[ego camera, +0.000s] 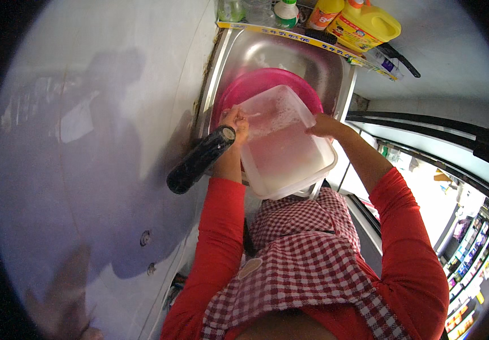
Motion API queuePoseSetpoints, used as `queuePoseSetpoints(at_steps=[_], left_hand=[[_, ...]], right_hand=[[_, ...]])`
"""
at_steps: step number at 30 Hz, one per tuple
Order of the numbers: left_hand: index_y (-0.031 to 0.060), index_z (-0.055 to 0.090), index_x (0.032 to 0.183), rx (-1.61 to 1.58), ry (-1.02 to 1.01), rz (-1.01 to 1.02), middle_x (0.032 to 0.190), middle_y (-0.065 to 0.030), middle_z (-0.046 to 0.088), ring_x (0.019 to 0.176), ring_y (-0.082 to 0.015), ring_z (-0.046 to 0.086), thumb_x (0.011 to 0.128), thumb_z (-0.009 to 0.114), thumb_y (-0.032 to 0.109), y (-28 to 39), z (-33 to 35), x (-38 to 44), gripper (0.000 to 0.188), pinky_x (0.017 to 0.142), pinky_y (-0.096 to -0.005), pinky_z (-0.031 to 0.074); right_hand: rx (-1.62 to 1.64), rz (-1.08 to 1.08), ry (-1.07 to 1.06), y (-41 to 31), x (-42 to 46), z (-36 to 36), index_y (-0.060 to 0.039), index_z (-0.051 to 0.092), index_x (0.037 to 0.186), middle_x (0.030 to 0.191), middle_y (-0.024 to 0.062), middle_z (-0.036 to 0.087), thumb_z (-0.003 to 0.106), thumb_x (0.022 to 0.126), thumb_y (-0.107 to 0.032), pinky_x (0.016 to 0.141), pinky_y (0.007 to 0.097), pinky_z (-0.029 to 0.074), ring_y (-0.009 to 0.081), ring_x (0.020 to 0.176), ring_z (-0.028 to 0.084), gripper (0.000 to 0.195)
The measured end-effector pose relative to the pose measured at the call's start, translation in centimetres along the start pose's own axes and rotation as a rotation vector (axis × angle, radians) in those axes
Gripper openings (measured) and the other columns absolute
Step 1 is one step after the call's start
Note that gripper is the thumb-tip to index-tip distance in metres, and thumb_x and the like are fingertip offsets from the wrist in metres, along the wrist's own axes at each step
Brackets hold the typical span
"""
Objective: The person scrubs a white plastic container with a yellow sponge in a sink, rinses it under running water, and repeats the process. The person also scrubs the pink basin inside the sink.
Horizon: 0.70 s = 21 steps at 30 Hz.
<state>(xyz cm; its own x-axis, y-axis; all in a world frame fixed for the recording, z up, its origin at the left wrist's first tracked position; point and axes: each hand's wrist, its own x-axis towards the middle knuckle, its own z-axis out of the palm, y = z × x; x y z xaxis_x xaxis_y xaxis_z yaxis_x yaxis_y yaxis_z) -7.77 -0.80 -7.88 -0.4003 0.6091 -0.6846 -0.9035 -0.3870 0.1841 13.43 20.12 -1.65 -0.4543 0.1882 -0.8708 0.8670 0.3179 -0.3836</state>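
A translucent rectangular plastic container (287, 153) is held tilted over the front of a stainless steel sink (253, 46). White suds cling to its far part. My left hand (239, 121) grips its left edge, and the wrist is partly hidden by a black cylinder. On the opposite side, my right hand (325, 126) has hold of the container's right edge, thumb on the inner face. Beneath the container, a bright pink plastic basin (287, 76) sits in the sink, its near part covered from sight.
The black cylinder (197, 163) juts out beside the left wall (159, 85), close to my left forearm. Behind the sink, a ledge with a yellow printed edge (287, 36) bears bottles, a yellow jug (367, 25) and a dark brush (321, 36). Sliding-window rails (431, 127) run along the right.
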Motion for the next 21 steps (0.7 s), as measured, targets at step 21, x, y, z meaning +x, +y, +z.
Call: queuePoseSetpoints(at_steps=[21], left_hand=[[0.0119,0.059,0.087,0.373,0.124,0.76,0.082,-0.003,0.059,0.079,-0.017,0.059,0.087,0.063,0.018,1.0,-2.3,-3.0,0.008,0.066,-0.031,0.05]], right_hand=[[0.818,-0.276,0.317,1.3,-9.0,3.8,-0.0024,0.036,0.14,0.126,0.0179,0.055,0.047,0.071,0.011,0.102,0.0382,0.041,0.0279,0.114,0.055,0.071]])
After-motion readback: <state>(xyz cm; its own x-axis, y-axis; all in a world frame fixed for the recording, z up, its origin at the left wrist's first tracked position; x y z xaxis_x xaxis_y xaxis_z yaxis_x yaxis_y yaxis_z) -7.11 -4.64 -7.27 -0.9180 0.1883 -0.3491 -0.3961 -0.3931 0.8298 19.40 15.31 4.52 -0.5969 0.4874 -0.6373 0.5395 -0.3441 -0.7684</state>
